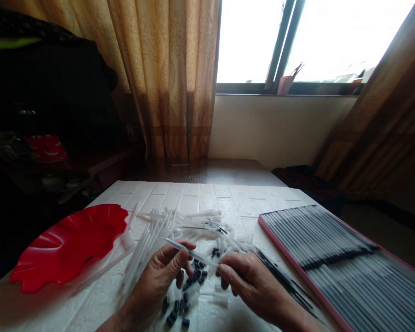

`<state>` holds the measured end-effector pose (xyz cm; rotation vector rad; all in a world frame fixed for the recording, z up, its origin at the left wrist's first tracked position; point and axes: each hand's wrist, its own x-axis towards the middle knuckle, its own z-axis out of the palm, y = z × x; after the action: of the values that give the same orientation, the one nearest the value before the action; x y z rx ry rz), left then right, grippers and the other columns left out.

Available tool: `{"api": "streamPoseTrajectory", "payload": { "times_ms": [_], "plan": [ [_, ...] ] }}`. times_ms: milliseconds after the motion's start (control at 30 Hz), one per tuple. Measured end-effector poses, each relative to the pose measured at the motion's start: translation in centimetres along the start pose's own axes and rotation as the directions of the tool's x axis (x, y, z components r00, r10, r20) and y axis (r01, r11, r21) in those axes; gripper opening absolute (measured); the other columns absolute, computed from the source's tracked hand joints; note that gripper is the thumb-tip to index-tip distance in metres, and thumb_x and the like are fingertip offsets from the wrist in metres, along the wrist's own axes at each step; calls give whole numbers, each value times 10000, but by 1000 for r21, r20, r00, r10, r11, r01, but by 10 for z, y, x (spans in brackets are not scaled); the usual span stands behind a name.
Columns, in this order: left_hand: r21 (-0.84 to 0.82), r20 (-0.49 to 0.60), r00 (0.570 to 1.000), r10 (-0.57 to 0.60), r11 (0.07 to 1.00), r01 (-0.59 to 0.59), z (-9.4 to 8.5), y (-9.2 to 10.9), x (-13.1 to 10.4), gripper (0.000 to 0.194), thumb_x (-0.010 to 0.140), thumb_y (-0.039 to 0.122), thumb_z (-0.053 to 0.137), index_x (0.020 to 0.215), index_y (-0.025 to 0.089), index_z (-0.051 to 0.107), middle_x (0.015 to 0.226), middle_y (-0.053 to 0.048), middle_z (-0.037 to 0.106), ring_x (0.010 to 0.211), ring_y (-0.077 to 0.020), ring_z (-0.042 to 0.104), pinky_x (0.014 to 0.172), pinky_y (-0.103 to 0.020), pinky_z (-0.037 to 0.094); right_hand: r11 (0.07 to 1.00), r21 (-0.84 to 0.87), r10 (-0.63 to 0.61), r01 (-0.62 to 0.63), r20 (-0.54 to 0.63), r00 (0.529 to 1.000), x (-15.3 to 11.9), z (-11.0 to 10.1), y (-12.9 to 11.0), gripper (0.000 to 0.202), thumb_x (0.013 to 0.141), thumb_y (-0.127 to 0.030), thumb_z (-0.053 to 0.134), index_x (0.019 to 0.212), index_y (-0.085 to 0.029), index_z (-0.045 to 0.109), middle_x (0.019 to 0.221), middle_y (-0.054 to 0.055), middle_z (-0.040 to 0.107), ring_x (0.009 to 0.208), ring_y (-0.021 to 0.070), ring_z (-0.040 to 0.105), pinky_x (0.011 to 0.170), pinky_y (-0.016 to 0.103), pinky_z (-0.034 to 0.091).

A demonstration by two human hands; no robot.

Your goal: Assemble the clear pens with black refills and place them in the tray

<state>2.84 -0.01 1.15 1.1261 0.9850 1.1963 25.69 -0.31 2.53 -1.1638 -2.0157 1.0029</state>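
Observation:
My left hand pinches a slim translucent pen between thumb and fingers, its pointed end sticking out to the upper left. At the pen's other end, my right hand is closed with thumb and finger on a clear part; whether that is a separate cap is too blurred to tell. Small black plugs lie scattered on the table under and between my hands. Clear plastic tubes are heaped beyond my left hand. Thin black refills lie beside my right hand.
A red wavy-edged dish stands at the left. On the right, a pink-edged tray holds rows of pens. The white brick-patterned table meets a dark surface below the window. Short clear pieces lie near my right hand.

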Motion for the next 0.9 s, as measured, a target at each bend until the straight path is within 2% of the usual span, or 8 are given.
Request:
{"api": "streamPoseTrajectory", "payload": {
  "times_ms": [133, 233, 333, 400, 600, 767, 833, 900],
  "plan": [
    [-3, -73, 996, 58, 998, -58, 3, 0, -3, 456, 801, 656, 716, 871, 205, 713, 841, -8, 712, 708, -127, 638, 634, -196, 518, 983, -183, 28, -21, 39, 999, -1, -2, 2, 241, 880, -280, 566, 704, -183, 699, 587, -18, 612, 542, 116, 530, 538, 219, 357],
    [-4, -75, 996, 45, 999, -45, 4, -3, -1, 475, 824, 684, 665, 852, 210, 650, 663, 41, 634, 591, -117, 628, 573, -195, 512, 954, -298, 75, -33, 129, 989, -5, -1, 2, 88, 776, -226, 680, 753, -206, 763, 640, -18, 678, 572, 115, 564, 560, 213, 357],
    [22, -23, 1000, 12, 1000, -12, 5, -8, 1, 551, 770, 746, 662, 820, 198, 620, 496, 106, 452, 366, -55, 408, 376, -141, 326, 920, -386, 148, -65, 190, 971, -8, 2, -2, 153, 724, -206, 717, 854, -244, 789, 733, 0, 759, 632, 140, 627, 594, 221, 376],
    [49, 21, 1000, -15, 999, 14, 5, -10, 1, 584, 750, 772, 654, 821, 193, 620, 482, 125, 366, 350, -40, 278, 341, -135, 207, 889, -451, 189, -82, 198, 962, -8, 4, -5, 214, 709, -191, 711, 899, -254, 787, 765, 13, 780, 672, 165, 659, 608, 234, 381],
    [151, 103, 993, -62, 988, 46, 7, -9, -4, 566, 809, 741, 620, 846, 177, 647, 516, 126, 272, 418, -52, 176, 366, -149, 114, 842, -539, 174, -23, 231, 957, -6, 5, -11, 145, 728, -168, 688, 827, -237, 767, 840, 31, 760, 726, 186, 674, 608, 258, 372],
    [261, 139, 990, -34, 965, -3, 9, -10, -4, 635, 815, 781, 563, 879, 160, 680, 526, 94, 380, 417, -60, 288, 378, -163, 224, 927, -374, 26, 42, 174, 984, -9, -1, -10, 118, 833, -152, 613, 850, -216, 711, 920, 31, 713, 760, 152, 649, 668, 231, 420],
    [357, 155, 988, 24, 931, -79, 8, -10, -4, 586, 877, 728, 535, 895, 167, 705, 569, 56, 473, 461, -84, 406, 424, -174, 332, 951, -307, 13, 26, 124, 992, -10, -3, -9, 130, 908, -174, 530, 865, -196, 651, 837, 31, 708, 712, 150, 630, 651, 235, 427],
    [440, 199, 976, 90, 882, -171, 7, -9, -5, 464, 952, 603, 533, 933, 187, 737, 670, -1, 612, 594, -135, 571, 558, -207, 464, 970, -243, 19, -2, 72, 997, -10, -4, -8, 157, 957, -222, 474, 871, -197, 604, 765, 21, 694, 667, 152, 608, 626, 243, 424]
  ]
}}
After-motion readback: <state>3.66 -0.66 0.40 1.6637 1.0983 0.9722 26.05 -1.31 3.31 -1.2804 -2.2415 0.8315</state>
